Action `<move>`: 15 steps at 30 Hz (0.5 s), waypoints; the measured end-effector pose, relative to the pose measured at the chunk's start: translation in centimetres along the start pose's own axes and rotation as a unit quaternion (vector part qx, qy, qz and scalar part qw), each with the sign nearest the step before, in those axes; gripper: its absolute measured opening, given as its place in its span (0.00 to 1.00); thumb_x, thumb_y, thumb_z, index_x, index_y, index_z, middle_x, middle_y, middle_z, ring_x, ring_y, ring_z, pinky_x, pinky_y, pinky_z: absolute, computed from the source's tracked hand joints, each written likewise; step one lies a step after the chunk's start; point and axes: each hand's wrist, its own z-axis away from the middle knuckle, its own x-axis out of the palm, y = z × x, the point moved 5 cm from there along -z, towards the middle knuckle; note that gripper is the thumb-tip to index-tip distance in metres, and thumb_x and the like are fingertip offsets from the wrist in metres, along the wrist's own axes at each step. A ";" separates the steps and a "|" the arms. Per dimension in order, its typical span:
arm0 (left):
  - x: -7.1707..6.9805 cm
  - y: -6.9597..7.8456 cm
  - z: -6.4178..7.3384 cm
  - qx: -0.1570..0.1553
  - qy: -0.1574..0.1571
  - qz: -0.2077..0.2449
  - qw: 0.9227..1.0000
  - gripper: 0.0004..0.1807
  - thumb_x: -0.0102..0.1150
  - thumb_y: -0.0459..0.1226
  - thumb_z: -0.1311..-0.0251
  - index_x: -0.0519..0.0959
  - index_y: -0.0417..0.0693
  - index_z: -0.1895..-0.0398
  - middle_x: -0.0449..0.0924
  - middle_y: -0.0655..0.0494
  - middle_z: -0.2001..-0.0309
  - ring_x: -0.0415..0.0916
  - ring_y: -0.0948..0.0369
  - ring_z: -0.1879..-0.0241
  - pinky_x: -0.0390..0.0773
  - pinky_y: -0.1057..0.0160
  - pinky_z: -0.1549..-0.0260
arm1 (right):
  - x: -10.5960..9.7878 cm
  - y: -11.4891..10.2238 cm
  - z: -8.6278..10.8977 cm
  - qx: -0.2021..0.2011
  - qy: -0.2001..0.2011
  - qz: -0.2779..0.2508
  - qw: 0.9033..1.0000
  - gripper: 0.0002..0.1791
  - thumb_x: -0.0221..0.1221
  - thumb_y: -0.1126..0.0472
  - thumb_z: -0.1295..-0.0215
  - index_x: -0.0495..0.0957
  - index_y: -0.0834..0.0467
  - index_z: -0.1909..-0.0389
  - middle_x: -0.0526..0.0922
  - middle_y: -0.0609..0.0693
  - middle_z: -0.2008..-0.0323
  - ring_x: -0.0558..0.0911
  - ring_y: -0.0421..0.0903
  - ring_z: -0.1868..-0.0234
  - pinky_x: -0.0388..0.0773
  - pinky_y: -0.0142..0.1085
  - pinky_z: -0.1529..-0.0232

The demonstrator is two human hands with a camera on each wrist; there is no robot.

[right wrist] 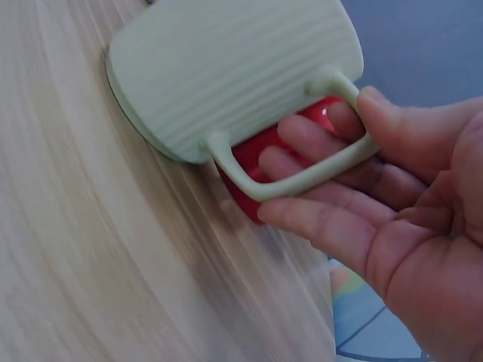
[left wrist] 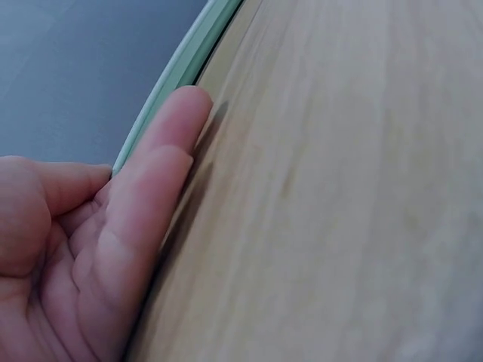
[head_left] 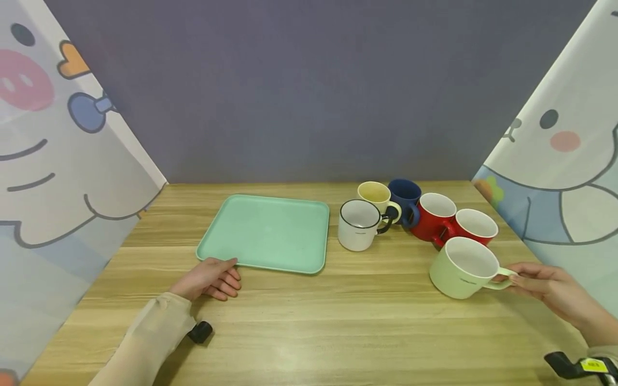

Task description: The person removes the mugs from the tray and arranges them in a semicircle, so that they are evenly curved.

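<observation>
The pale green mug (head_left: 457, 276) stands at the right, with my right hand (head_left: 555, 289) gripping its handle. In the right wrist view, the thumb lies at the top of that handle (right wrist: 321, 172) and the fingers curl through and around it. Whether its base touches the table I cannot tell. A mint green tray (head_left: 270, 230) lies flat at the left. My left hand (head_left: 210, 280) holds its near left edge: in the left wrist view the thumb tip meets the rim (left wrist: 172, 69), with the fingers along the outer side.
Behind the green mug are two red mugs (head_left: 427, 228), a dark blue mug (head_left: 398, 201), a yellow mug (head_left: 369, 195) and a white mug (head_left: 354, 236) with a black rim. A grey wall (head_left: 309, 96) borders the wooden table (head_left: 314, 332) at the back; printed cloths flank it.
</observation>
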 end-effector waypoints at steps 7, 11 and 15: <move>-0.1 -0.1 -0.1 -0.004 -0.005 0.002 1.000 0.26 0.40 0.48 0.22 0.79 0.33 0.59 0.85 0.50 0.69 0.85 0.58 0.71 0.85 0.59 0.71 | -1.3 0.2 -0.4 0.004 -0.023 -0.035 0.999 0.29 0.36 0.85 0.31 0.82 0.62 0.47 0.85 0.46 0.52 0.83 0.39 0.52 0.80 0.29 0.53; -0.1 0.0 -0.1 -0.001 -0.017 0.002 1.000 0.26 0.39 0.47 0.21 0.78 0.32 0.58 0.84 0.50 0.68 0.85 0.57 0.70 0.85 0.59 0.70 | -1.8 0.2 -0.8 -0.011 -0.054 -0.067 0.996 0.31 0.33 0.86 0.32 0.81 0.63 0.46 0.84 0.47 0.50 0.83 0.39 0.50 0.79 0.29 0.51; 0.1 0.7 0.1 0.013 -0.037 -0.004 0.999 0.25 0.39 0.46 0.21 0.78 0.31 0.56 0.84 0.50 0.68 0.85 0.58 0.69 0.85 0.58 0.69 | -2.2 0.2 -0.9 -0.010 -0.091 -0.095 0.991 0.32 0.31 0.87 0.32 0.79 0.64 0.44 0.83 0.49 0.48 0.82 0.41 0.48 0.78 0.30 0.48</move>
